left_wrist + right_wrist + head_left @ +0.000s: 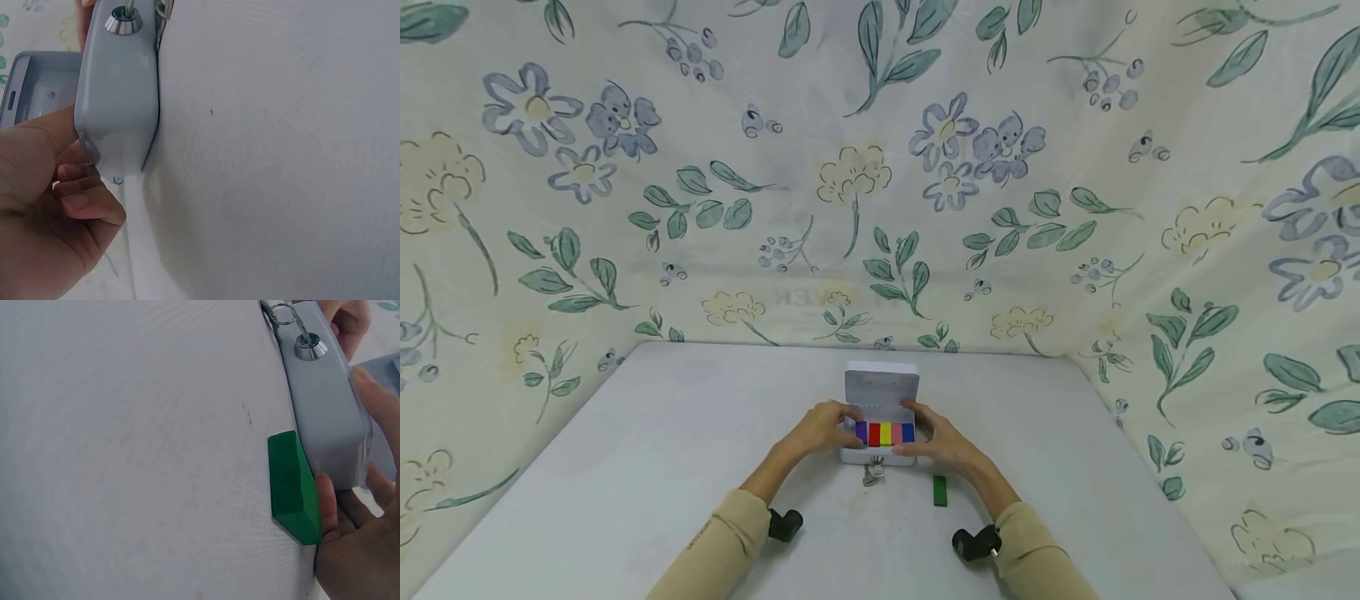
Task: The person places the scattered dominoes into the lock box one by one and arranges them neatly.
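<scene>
A small grey metal box [853, 456] with its hinged lid [882, 385] raised stands on the table. Inside it a row of coloured blocks shows: purple [861, 432], red [874, 434], yellow [886, 434], pink [897, 433] and dark blue [908, 432]. My left hand [825, 427] reaches in at the left end, its thumb and forefinger pinching the purple block. Its other fingers curl outside the box wall in the left wrist view. My right hand [943, 442] grips the box's right end, thumb [375, 397] at the front rim. A green block [290, 487] lies beside the box, near the right hand.
Keys on a ring [872, 475] hang from the lock [309, 347] on the box front. The white table [700, 433] meets a flower-printed cloth [880, 208] at the back and sides. Black wrist cameras [786, 525] sit on both forearms.
</scene>
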Demonstrator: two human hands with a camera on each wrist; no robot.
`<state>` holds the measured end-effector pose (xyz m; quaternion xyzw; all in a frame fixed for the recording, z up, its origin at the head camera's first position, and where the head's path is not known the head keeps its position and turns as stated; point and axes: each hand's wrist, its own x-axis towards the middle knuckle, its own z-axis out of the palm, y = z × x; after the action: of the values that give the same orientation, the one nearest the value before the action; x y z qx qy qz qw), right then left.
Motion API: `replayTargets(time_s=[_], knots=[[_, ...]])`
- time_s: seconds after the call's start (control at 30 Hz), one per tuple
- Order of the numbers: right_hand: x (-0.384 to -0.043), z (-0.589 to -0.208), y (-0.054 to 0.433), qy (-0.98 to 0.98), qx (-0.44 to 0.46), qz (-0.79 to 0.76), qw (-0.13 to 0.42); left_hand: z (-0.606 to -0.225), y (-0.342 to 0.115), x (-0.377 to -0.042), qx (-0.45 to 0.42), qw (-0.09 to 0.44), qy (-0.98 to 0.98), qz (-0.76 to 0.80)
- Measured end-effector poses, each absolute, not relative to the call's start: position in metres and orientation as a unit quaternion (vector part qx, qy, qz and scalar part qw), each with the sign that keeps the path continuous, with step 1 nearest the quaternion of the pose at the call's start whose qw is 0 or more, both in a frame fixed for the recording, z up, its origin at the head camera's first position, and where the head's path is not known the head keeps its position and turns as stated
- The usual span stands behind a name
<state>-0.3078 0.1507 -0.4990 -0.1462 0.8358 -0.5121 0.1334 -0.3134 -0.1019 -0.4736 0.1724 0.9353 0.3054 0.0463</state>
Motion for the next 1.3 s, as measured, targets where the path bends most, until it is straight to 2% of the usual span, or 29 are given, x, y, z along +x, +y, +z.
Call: replayTargets(time_s=[0.33, 1.3], knots=[[-0.3083, -0.5005, 0.1497, 0.831, -0.146, -0.519, 0.135, -0.4751, -0.0989, -0.3148, 0.142, 0.065, 0.94, 0.303], [-0.3091, -0.4975, 0.1498, 0.835, -0.148, -0.514, 0.133, -0.4748, -0.0955, -0.3152, 0.146, 0.058, 0.936, 0.315]])
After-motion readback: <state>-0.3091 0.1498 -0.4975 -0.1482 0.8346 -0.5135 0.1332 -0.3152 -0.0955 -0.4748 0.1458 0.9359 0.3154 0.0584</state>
